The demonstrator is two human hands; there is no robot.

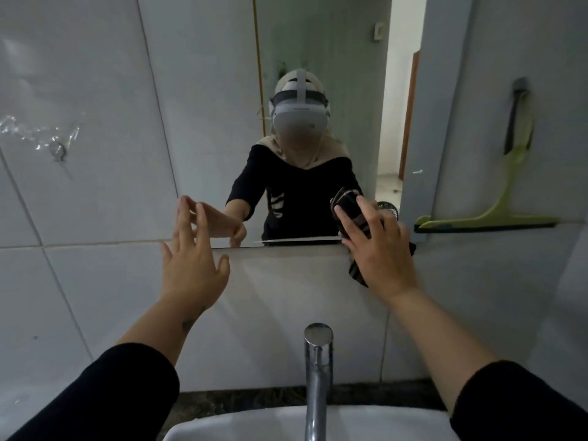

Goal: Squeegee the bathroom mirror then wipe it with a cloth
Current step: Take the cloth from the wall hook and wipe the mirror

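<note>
cloth [356, 214] is getting pressed flat on the mirror's [318, 43] bottom right corner under my right hand [380, 249]. left hand [191, 265] is hovering spread wide, empty. squeegee [496, 202] is hanging on the wall tile, no readable writing anywhere.

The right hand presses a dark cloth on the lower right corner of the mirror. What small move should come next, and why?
Probably slide the right hand with the cloth leftward along the bottom edge of the mirror. The cloth sits at the lower right corner, and the green squeegee already hangs on the wall, so wiping seems to be underway. The left hand is open near the lower left corner, holding nothing.
</note>
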